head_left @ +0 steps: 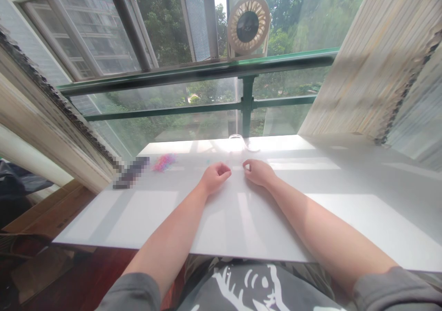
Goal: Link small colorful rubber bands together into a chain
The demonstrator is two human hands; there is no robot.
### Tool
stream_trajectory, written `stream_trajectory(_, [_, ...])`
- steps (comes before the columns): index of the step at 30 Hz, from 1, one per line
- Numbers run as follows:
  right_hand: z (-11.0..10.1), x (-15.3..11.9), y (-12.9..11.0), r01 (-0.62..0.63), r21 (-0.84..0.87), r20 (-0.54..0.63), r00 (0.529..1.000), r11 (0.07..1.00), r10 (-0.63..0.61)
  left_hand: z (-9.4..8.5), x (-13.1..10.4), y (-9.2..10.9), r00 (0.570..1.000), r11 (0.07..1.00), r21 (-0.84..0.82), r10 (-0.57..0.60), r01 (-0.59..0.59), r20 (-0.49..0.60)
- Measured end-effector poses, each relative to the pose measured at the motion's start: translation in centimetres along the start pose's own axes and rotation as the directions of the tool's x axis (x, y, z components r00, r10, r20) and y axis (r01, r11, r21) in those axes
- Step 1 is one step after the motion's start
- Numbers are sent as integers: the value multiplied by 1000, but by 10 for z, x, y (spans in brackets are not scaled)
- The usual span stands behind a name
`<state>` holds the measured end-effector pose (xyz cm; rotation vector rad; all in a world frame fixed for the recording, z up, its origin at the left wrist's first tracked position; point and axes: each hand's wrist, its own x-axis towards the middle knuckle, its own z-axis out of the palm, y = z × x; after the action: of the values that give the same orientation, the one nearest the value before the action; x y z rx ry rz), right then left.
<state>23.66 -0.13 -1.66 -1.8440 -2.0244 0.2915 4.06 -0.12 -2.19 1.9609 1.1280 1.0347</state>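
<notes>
Our left hand (214, 177) and right hand (259, 172) hover over the white tabletop's (155, 219) middle, fingers curled; we cannot tell whether they pinch anything. Toward its left lie a multicoloured pile (164, 162) and a blurred dark thing (131, 173); pale rings (253, 148) sit near its far edge.

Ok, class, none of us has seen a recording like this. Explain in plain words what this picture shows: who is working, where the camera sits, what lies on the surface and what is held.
There is no robot: the bare left hand and right hand belong to a person whose head-worn camera looks forward and down. On the white table lie a small multicoloured pile and a dark item blurred into blocks. The hands are apart, fingers curled; whether they hold anything tiny, I cannot tell.
</notes>
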Motion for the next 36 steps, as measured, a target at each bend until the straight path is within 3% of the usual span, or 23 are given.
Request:
stream_trajectory(5, [-2, -1, 2, 30, 23, 13, 999, 999, -30, 0, 0, 0, 1000, 1000, 22, -5, 5, 7])
stream_trajectory(12, [-3, 1, 1, -70, 3, 16, 997, 998, 70, -1, -1, 0, 1000, 998, 62, -7, 6, 20])
stream_trajectory(16, [-2, 1, -1, -54, -20, 28, 998, 998, 55, 0, -2, 4, 999, 984, 172, -51, 49, 11])
stream_trajectory(20, [-2, 2, 0, -42, -4, 29, 999, 999, 42, 14, 6, 15, 996, 922, 381, -88, 70, 31])
stream_trajectory(26, [-1, 5, 2, -51, 37, 22, 998, 998, 51, 42, 29, 23, 996, 833, 553, -26, -25, 84])
stream_trajectory(36, [-2, 7, 2, -59, 58, 46, 997, 997, 56, 40, 26, 19, 998, 874, 485, -2, -27, 58])
